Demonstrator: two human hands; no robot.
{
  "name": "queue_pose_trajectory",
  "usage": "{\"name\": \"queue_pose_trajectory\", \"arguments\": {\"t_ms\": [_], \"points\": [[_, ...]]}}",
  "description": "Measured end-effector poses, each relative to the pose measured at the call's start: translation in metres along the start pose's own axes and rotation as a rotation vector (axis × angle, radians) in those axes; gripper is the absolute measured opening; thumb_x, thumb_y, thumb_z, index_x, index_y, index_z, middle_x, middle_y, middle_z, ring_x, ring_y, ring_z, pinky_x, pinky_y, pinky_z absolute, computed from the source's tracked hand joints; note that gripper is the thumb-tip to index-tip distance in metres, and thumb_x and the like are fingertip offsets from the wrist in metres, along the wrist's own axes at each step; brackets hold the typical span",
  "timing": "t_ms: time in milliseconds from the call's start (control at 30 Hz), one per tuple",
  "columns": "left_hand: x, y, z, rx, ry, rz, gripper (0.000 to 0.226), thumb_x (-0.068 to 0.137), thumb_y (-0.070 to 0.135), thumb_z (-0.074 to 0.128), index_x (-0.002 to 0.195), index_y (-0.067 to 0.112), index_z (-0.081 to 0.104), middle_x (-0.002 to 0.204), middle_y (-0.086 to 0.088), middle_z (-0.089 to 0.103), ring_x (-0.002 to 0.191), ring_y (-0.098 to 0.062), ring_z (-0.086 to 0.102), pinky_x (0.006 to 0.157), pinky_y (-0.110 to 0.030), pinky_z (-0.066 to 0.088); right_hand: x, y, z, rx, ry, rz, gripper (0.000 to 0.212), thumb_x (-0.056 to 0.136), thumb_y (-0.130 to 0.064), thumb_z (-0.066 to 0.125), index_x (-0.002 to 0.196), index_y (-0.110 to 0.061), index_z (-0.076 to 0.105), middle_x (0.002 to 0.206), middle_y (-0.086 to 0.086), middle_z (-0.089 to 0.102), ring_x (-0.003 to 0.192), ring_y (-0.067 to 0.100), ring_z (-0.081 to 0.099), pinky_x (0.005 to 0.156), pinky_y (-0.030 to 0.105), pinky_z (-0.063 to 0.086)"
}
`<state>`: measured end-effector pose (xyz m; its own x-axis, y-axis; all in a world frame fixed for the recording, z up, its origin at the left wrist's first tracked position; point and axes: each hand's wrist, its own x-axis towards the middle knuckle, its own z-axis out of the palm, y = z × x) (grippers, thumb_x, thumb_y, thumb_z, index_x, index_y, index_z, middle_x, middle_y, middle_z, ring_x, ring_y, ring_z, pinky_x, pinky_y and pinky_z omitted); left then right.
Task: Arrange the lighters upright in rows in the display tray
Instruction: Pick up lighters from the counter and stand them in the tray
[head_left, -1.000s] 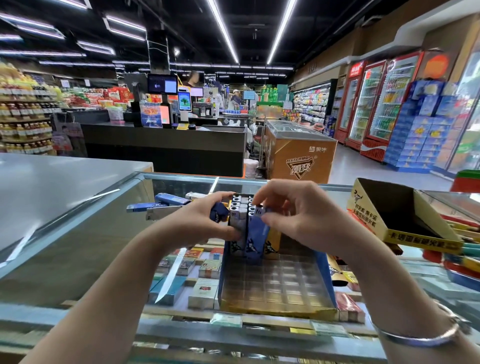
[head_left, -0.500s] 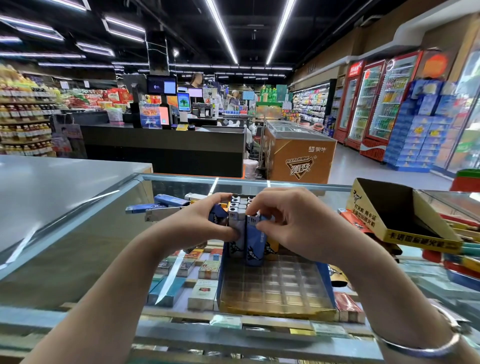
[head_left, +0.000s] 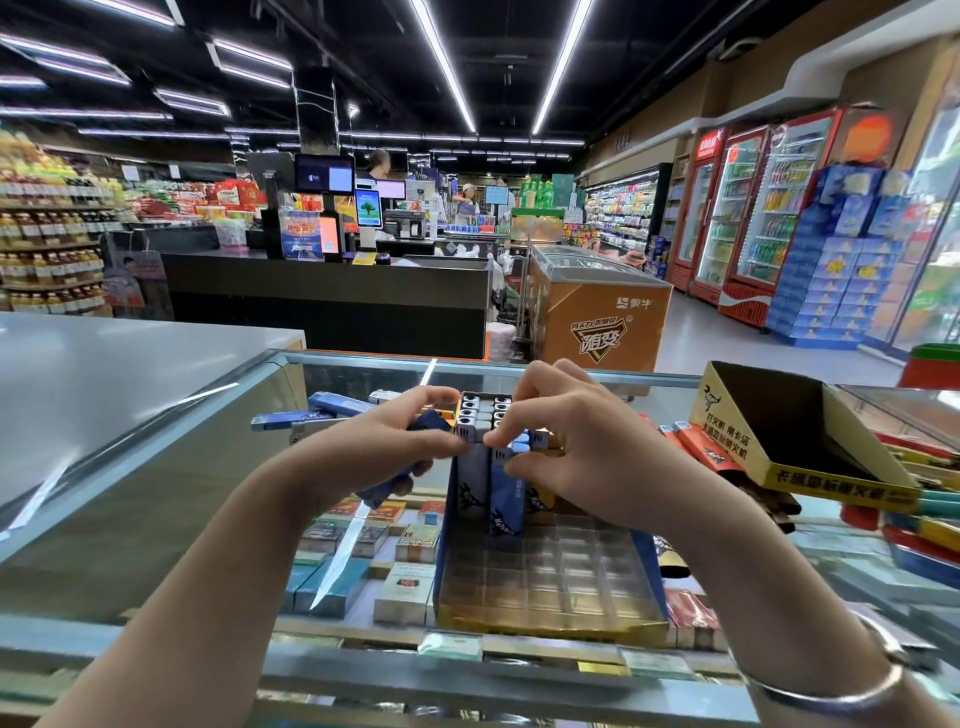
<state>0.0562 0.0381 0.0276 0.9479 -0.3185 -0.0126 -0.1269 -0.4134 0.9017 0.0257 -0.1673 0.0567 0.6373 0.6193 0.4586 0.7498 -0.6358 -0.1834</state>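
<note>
Compared with the frame half a second earlier, both hands are seen drawn closer together over the standing lighters; the thumb and forefinger tips of the two hands now nearly meet at the top of the front row. The camera view is otherwise unchanged, and the tray is found in the same place on the glass counter.

The left hand is curled round a dark blue lighter, whose lower end is seen projecting below the palm, while its thumb and forefinger are pinched at the cap of the front-row lighter. The right hand is curled, its fingertips pressed on the tops and sides of the upright lighters; whether one lighter is pinched or several are merely steadied cannot be told.

The lighters are stood upright in rows at the far end of the tray, with the near compartments of the clear insert left unfilled. Several loose blue lighters are laid flat on the glass beyond the left hand. An open yellow box is placed at the right, with red and orange lighters lying beside it.

The rear rows are largely hidden by the fingers, so their count cannot be made out. The print on the lighter bodies is too blurred to read. A bracelet is noted on the right wrist.
</note>
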Motion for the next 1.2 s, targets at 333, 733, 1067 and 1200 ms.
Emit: {"name": "queue_pose_trajectory", "arguments": {"t_ms": [333,733,1067,1200], "points": [[-0.003,0.011,-0.006,-0.658,0.126,0.235,0.027,0.1,0.02,0.026,0.093,0.011,0.05,0.066,-0.003,0.06,0.055,-0.01,0.053,0.05,-0.02,0.046,0.002,-0.005,0.008,0.052,0.201,-0.042,0.021,0.08,-0.017,0.072,0.102,-0.018,0.069,0.088,-0.005,0.059,0.088,0.01,0.048,0.079,0.027,0.038],[-0.006,0.008,-0.003,-0.757,0.017,0.407,0.013,0.072,0.008,0.068,0.074,0.014,0.056,0.083,-0.005,0.065,0.072,-0.016,0.066,0.056,-0.02,0.055,0.003,-0.012,0.014,0.329,0.358,0.058,0.028,0.082,-0.031,0.067,0.104,-0.025,0.05,0.074,-0.01,0.056,0.067,0.003,0.053,0.063,0.018,0.046],[-0.006,0.012,0.003,-0.348,0.027,0.33,0.067,0.061,0.01,0.074,0.119,0.034,0.049,0.123,0.003,0.053,0.111,-0.018,0.053,0.094,-0.033,0.047,0.002,-0.002,0.0,0.826,0.532,0.207,0.022,0.086,0.002,0.058,0.091,-0.019,0.056,0.086,0.002,0.058,0.063,0.014,0.062,0.057,0.024,0.055],[-0.005,0.007,0.005,-0.12,-0.059,0.166,0.112,0.062,0.013,0.083,0.141,0.046,0.009,0.153,0.005,0.016,0.134,-0.012,0.023,0.101,-0.028,0.033,-0.001,0.004,-0.012,1.052,0.546,0.231,0.015,0.085,0.002,0.056,0.087,-0.013,0.058,0.077,0.002,0.058,0.054,0.013,0.055,0.044,0.022,0.049]]}}
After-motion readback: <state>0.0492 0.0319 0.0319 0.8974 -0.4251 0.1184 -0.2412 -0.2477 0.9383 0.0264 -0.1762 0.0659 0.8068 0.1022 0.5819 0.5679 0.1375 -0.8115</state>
